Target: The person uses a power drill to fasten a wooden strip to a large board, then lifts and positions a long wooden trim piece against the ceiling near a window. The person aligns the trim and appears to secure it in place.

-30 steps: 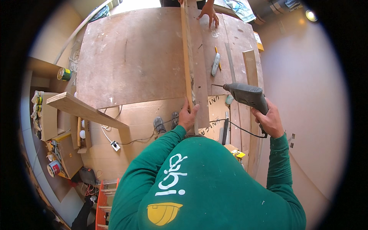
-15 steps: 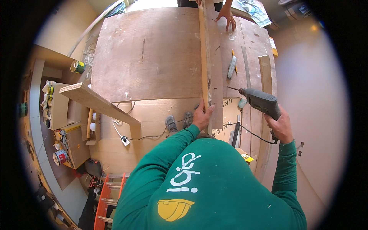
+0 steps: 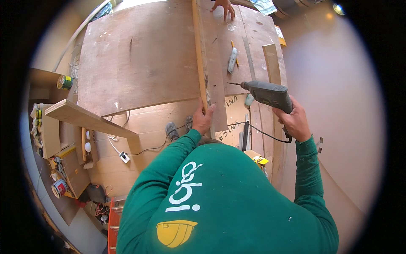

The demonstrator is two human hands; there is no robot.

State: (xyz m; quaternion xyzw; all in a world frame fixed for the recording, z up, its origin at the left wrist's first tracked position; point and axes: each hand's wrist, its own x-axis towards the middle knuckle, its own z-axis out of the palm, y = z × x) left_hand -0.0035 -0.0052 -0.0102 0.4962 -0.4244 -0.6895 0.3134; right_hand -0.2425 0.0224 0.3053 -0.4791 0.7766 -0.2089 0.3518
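My left hand (image 3: 204, 120) is closed around the near end of a long wooden strip (image 3: 198, 51), which stands along a flat plank (image 3: 218, 76) reaching past the near edge of the wooden worktable (image 3: 160, 63). In my right hand (image 3: 294, 120) is a dark corded power drill (image 3: 268, 94), gripped by its handle. Its thin bit points left, with the tip close to the plank's right edge; I cannot tell whether it touches. Another person's hand (image 3: 223, 9) rests, fingers spread, on the far side of the table.
A utility knife (image 3: 232, 60) and a yellow pencil (image 3: 235, 51) lie right of the plank. A short board (image 3: 272, 63) sits farther right. The drill's cord (image 3: 266, 136) runs low toward a white socket (image 3: 124, 157) on the floor. An upright board (image 3: 91, 118) and an orange ladder (image 3: 113, 224) stand left.
The view has shifted, so the table and both my hands appear farther left and higher. The drill is slightly more level. The other person's second hand at the strip's far end has left view.
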